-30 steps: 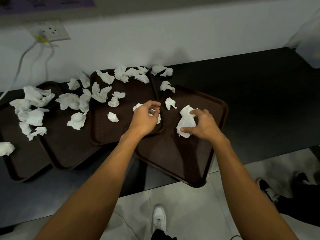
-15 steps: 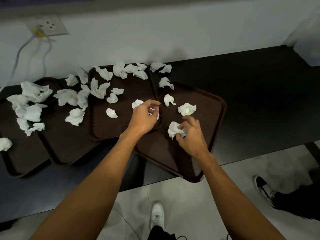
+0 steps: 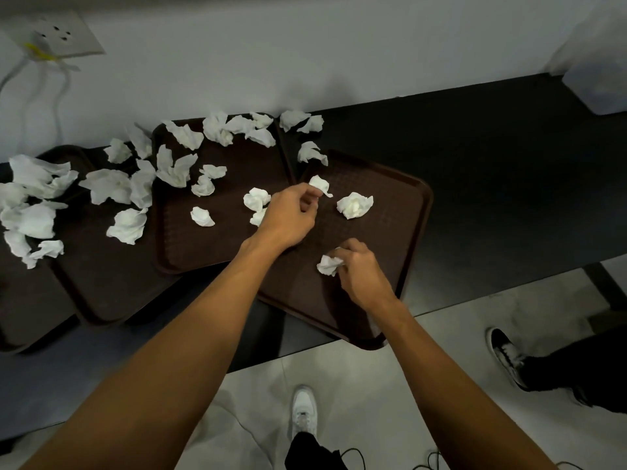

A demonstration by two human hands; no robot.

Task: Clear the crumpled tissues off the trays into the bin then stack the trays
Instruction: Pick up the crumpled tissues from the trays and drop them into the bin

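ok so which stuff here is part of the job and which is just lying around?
Job: brown trays; loose tissues; small tissue pinched by left hand; balled tissue gripped by right hand.
Lying about: wall socket; cables; white shoe; black shoe; pale box far right, possibly the bin, cannot tell.

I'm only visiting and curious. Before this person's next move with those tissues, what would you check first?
1. Right hand has hold of its crumpled tissue: ok.
2. Left hand pinches the small tissue: ok, as far as it shows.
3. Rightmost tray free of tissues: not ok, a loose tissue lies on it.
4. Middle tray free of tissues: not ok, several lie on it.
5. Reach to the bin: cannot tell, none plainly in view.
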